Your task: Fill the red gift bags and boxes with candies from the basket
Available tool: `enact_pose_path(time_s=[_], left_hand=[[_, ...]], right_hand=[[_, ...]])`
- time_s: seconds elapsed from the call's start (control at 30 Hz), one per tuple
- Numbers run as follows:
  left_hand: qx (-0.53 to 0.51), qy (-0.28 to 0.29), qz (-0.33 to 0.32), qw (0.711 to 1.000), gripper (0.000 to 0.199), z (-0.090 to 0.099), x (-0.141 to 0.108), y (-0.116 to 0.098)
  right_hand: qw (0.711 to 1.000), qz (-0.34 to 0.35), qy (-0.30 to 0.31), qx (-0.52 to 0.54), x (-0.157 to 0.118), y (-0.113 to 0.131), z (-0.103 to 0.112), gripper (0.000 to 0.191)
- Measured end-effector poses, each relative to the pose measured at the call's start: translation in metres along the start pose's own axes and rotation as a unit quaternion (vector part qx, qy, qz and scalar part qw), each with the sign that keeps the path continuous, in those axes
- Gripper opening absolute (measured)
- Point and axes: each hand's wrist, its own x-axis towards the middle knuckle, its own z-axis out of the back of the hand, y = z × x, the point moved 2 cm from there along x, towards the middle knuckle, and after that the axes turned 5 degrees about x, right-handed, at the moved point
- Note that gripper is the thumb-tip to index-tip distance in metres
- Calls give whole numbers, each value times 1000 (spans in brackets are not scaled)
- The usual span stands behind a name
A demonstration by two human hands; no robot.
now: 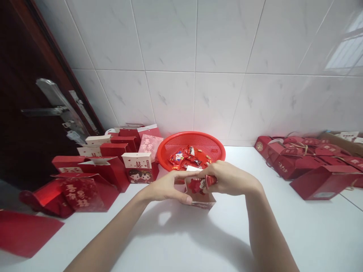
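Note:
A small open gift box [204,204] stands on the white table in front of me, with red wrapping visible inside it. My left hand [166,185] grips its left side between thumb and fingers. At the box's opening, my right hand [231,178] pinches a red-wrapped candy [210,180]; its fingertips are partly hidden in the box. Just behind both hands is a red plastic basket [193,135] with several wrapped candies [181,156] in its bottom. The box and hands overlap the basket's front rim in this view.
Several open red and cream boxes [98,192] crowd the left side, including a couple-print box [139,168] close to the basket. On the right, several red handled boxes [297,162] sit grouped beside a cardboard carton [334,136]. A tiled wall [195,98] rises behind; a dark door [31,94] is at left.

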Motion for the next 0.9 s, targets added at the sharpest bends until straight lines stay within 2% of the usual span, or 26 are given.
enact_pose_path(time_s=[0.27, 0.47, 0.7, 0.9], left_hand=[[-24, -3, -10, 1000, 67, -6, 7, 5], [-21, -10, 13, 1000, 59, -11, 8, 14], [-55, 52, 12, 997, 70, -10, 3, 2], [17, 45, 26, 999, 79, -11, -2, -8]], right_hand=[[999, -21, 1, -41, 1, 4, -5, 19], [998, -39, 23, -44, 2, 3, -9, 20], [997, -68, 31, -27, -1, 2, -7, 15], [994, -84, 10, -63, -2, 5, -11, 20]])
